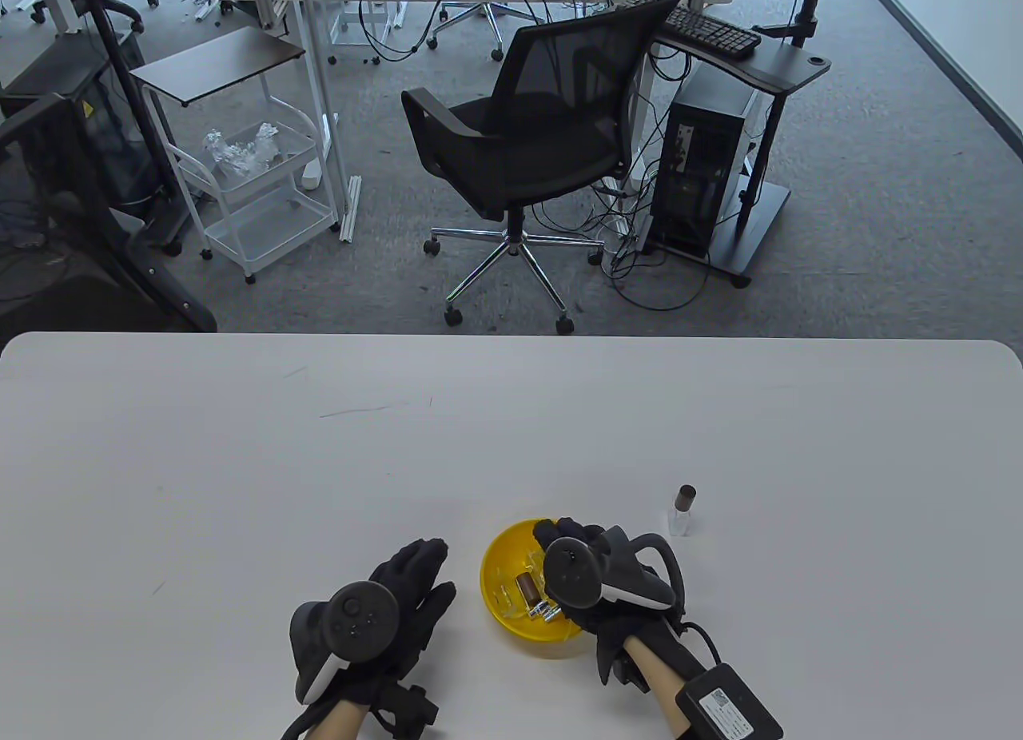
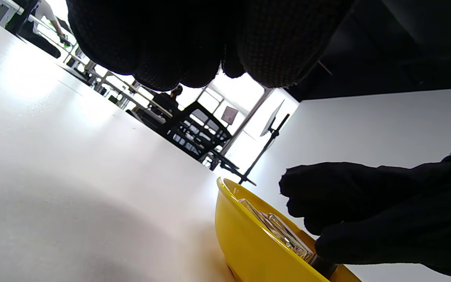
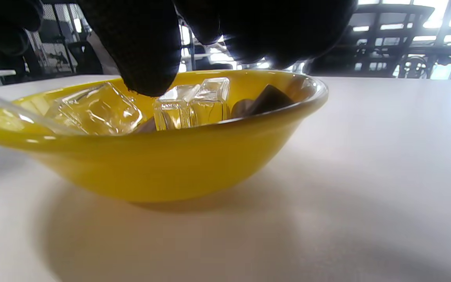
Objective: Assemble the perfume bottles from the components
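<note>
A yellow bowl (image 1: 491, 560) (image 3: 170, 164) holds clear glass bottles (image 3: 100, 111), a brown cap (image 1: 527, 588) (image 3: 268, 100) and silver sprayer parts (image 1: 542, 610). My right hand (image 1: 563, 532) reaches into the bowl from the right. Its fingers (image 3: 147, 58) curl down, and one fingertip touches a clear bottle. Whether it holds anything is hidden. My left hand (image 1: 415, 580) lies flat on the table left of the bowl, with fingers straight and nothing in it. A small clear bottle with a dark cap (image 1: 683, 512) stands upright on the table, to the right of and beyond the bowl.
The white table (image 1: 511, 420) stretches wide beyond the hands. A cable and a black box (image 1: 727, 704) hang off my right wrist near the table's front edge. A black office chair (image 1: 527, 141) stands on the floor past the far edge.
</note>
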`<state>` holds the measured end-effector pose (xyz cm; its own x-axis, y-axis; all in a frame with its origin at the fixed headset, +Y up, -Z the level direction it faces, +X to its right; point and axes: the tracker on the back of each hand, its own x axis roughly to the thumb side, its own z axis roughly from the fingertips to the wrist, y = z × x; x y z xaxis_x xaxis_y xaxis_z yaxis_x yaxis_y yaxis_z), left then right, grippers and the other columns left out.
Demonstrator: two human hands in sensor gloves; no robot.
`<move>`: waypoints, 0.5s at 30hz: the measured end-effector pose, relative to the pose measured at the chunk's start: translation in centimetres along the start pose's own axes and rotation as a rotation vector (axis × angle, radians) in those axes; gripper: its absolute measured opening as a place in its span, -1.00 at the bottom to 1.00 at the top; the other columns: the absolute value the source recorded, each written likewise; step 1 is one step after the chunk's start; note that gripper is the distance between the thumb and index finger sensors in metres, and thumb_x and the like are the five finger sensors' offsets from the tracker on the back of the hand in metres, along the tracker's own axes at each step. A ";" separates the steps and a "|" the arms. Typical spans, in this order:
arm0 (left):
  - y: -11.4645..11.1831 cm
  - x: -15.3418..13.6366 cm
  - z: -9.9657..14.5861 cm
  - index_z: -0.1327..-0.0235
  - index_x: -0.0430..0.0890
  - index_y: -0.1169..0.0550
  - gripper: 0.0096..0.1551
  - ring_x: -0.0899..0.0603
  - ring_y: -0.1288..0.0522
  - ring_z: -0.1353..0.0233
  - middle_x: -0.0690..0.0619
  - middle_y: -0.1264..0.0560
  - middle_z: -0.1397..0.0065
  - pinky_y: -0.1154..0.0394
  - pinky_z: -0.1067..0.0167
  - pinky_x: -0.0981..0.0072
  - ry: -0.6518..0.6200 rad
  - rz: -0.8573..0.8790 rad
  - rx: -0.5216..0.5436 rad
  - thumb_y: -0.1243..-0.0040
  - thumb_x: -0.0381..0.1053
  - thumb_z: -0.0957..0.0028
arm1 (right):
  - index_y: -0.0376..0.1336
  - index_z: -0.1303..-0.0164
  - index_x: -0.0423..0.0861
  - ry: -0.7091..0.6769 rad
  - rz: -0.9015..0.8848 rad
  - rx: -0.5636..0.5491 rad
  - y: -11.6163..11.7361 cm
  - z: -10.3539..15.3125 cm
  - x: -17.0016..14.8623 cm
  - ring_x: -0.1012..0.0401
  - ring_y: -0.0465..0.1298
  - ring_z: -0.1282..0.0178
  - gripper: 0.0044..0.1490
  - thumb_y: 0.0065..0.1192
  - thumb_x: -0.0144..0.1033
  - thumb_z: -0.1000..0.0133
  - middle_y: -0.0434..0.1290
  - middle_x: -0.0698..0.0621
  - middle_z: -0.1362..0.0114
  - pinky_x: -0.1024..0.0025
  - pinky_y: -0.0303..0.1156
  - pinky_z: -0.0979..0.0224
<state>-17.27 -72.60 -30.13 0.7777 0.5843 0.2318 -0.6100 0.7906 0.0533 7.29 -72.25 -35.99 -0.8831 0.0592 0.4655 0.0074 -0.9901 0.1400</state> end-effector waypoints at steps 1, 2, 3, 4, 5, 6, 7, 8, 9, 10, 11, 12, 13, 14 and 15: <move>0.0 0.0 0.0 -0.54 0.01 -0.40 -0.33 -0.30 -0.43 -0.46 -0.14 -0.38 -0.57 -0.43 -0.35 -0.09 0.000 0.000 0.000 -0.24 0.07 -0.14 | -0.06 -0.70 -0.25 0.008 0.025 0.014 0.1 -0.2 0.2 -0.31 0.19 -0.49 -0.05 0.35 -0.27 -0.24 0.16 -0.28 -0.66 -0.07 0.25 -0.45; 0.0 0.0 0.0 -0.55 0.00 -0.40 -0.33 -0.30 -0.43 -0.46 -0.14 -0.38 -0.57 -0.43 -0.35 -0.09 0.000 0.000 0.000 -0.24 0.06 -0.14 | -0.07 -0.70 -0.25 0.012 0.041 0.021 0.2 -0.3 0.3 -0.32 0.17 -0.49 -0.04 0.36 -0.27 -0.23 0.14 -0.29 -0.66 -0.09 0.23 -0.46; 0.0 0.0 0.0 -0.54 0.00 -0.40 -0.33 -0.30 -0.43 -0.46 -0.14 -0.38 -0.57 -0.43 -0.35 -0.09 0.000 0.000 0.000 -0.24 0.06 -0.14 | -0.08 -0.70 -0.26 0.020 0.064 0.029 0.3 -0.5 0.4 -0.32 0.17 -0.48 -0.03 0.36 -0.26 -0.23 0.14 -0.28 -0.65 -0.09 0.22 -0.47; 0.0 0.0 0.0 -0.54 0.00 -0.40 -0.33 -0.30 -0.43 -0.46 -0.14 -0.38 -0.57 -0.43 -0.35 -0.09 0.000 0.000 0.000 -0.24 0.06 -0.14 | -0.08 -0.70 -0.26 0.026 0.085 0.040 0.5 -0.7 0.6 -0.32 0.16 -0.48 -0.02 0.36 -0.25 -0.23 0.15 -0.28 -0.65 -0.10 0.21 -0.47; 0.0 0.0 0.0 -0.54 0.01 -0.40 -0.33 -0.30 -0.43 -0.46 -0.14 -0.38 -0.57 -0.43 -0.35 -0.09 0.001 -0.003 -0.005 -0.24 0.06 -0.14 | -0.08 -0.70 -0.26 0.032 0.096 0.049 0.6 -0.8 0.7 -0.32 0.16 -0.48 -0.01 0.37 -0.24 -0.23 0.15 -0.27 -0.64 -0.11 0.20 -0.47; 0.0 0.0 0.0 -0.54 0.00 -0.40 -0.33 -0.30 -0.43 -0.46 -0.14 -0.38 -0.57 -0.43 -0.35 -0.09 0.000 -0.004 -0.005 -0.24 0.06 -0.14 | -0.09 -0.71 -0.26 0.037 0.105 0.062 0.7 -0.9 0.8 -0.33 0.15 -0.49 0.00 0.37 -0.22 -0.22 0.15 -0.27 -0.64 -0.12 0.19 -0.48; 0.0 0.1 0.0 -0.54 0.00 -0.40 -0.33 -0.30 -0.44 -0.46 -0.14 -0.38 -0.57 -0.43 -0.35 -0.09 -0.001 -0.006 -0.006 -0.24 0.06 -0.14 | -0.10 -0.71 -0.25 0.056 0.121 0.080 0.9 -1.1 1.0 -0.33 0.14 -0.49 0.01 0.38 -0.22 -0.22 0.16 -0.26 -0.63 -0.13 0.18 -0.48; -0.1 0.1 0.0 -0.54 0.00 -0.41 -0.34 -0.31 -0.43 -0.46 -0.14 -0.38 -0.57 -0.43 -0.35 -0.09 -0.002 -0.007 -0.006 -0.24 0.06 -0.14 | -0.10 -0.72 -0.25 0.062 0.131 0.087 1.0 -1.1 1.1 -0.34 0.13 -0.49 0.02 0.38 -0.22 -0.22 0.16 -0.26 -0.63 -0.13 0.17 -0.49; -0.1 0.1 0.0 -0.54 0.00 -0.40 -0.33 -0.30 -0.43 -0.46 -0.14 -0.38 -0.57 -0.43 -0.35 -0.09 -0.004 -0.009 -0.007 -0.24 0.07 -0.14 | -0.10 -0.72 -0.25 0.068 0.149 0.095 1.1 -1.2 1.2 -0.34 0.12 -0.49 0.03 0.38 -0.21 -0.22 0.17 -0.25 -0.62 -0.14 0.17 -0.49; -0.1 0.1 0.0 -0.54 0.00 -0.40 -0.33 -0.30 -0.43 -0.46 -0.14 -0.38 -0.57 -0.43 -0.35 -0.09 -0.005 -0.010 -0.008 -0.24 0.06 -0.14 | -0.10 -0.72 -0.25 0.069 0.161 0.096 1.3 -1.4 1.3 -0.34 0.12 -0.50 0.03 0.39 -0.21 -0.21 0.17 -0.25 -0.62 -0.14 0.16 -0.49; -0.1 0.1 0.0 -0.54 0.00 -0.40 -0.33 -0.30 -0.43 -0.46 -0.14 -0.38 -0.57 -0.43 -0.35 -0.09 -0.005 -0.011 -0.009 -0.24 0.06 -0.14 | -0.10 -0.72 -0.24 0.069 0.164 0.095 1.3 -1.4 1.4 -0.34 0.12 -0.49 0.03 0.39 -0.21 -0.21 0.18 -0.24 -0.62 -0.14 0.16 -0.49; -0.2 0.1 0.0 -0.54 0.00 -0.40 -0.33 -0.30 -0.43 -0.46 -0.14 -0.39 -0.56 -0.43 -0.35 -0.09 -0.006 -0.013 -0.011 -0.24 0.06 -0.14 | -0.09 -0.71 -0.24 0.067 0.170 0.092 1.4 -1.5 1.5 -0.33 0.12 -0.50 0.03 0.39 -0.21 -0.20 0.19 -0.23 -0.61 -0.14 0.16 -0.49; -0.2 0.1 0.0 -0.54 0.00 -0.40 -0.33 -0.30 -0.43 -0.46 -0.14 -0.39 -0.56 -0.43 -0.35 -0.09 -0.006 -0.014 -0.011 -0.24 0.06 -0.14 | -0.07 -0.71 -0.24 0.069 0.171 0.092 1.5 -1.6 1.6 -0.33 0.12 -0.49 0.00 0.39 -0.22 -0.20 0.20 -0.23 -0.60 -0.14 0.16 -0.49; -0.2 0.1 0.0 -0.54 0.00 -0.40 -0.33 -0.30 -0.43 -0.46 -0.14 -0.39 -0.57 -0.43 -0.35 -0.09 -0.006 -0.015 -0.013 -0.24 0.07 -0.14 | -0.05 -0.69 -0.24 0.072 0.175 0.093 1.5 -1.6 1.7 -0.33 0.13 -0.49 -0.02 0.39 -0.22 -0.20 0.21 -0.22 -0.59 -0.14 0.17 -0.49; -0.2 0.1 0.0 -0.54 0.00 -0.41 -0.34 -0.30 -0.43 -0.46 -0.14 -0.39 -0.56 -0.43 -0.35 -0.09 -0.006 -0.015 -0.013 -0.24 0.07 -0.14 | -0.02 -0.68 -0.23 0.077 0.174 0.095 1.5 -1.7 1.7 -0.33 0.13 -0.49 -0.04 0.40 -0.22 -0.19 0.22 -0.21 -0.58 -0.14 0.17 -0.49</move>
<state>-17.03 -72.68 -30.10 0.7856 0.5717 0.2365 -0.5964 0.8015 0.0440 4.97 -73.89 -36.46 -0.8977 -0.1254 0.4224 0.2042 -0.9679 0.1466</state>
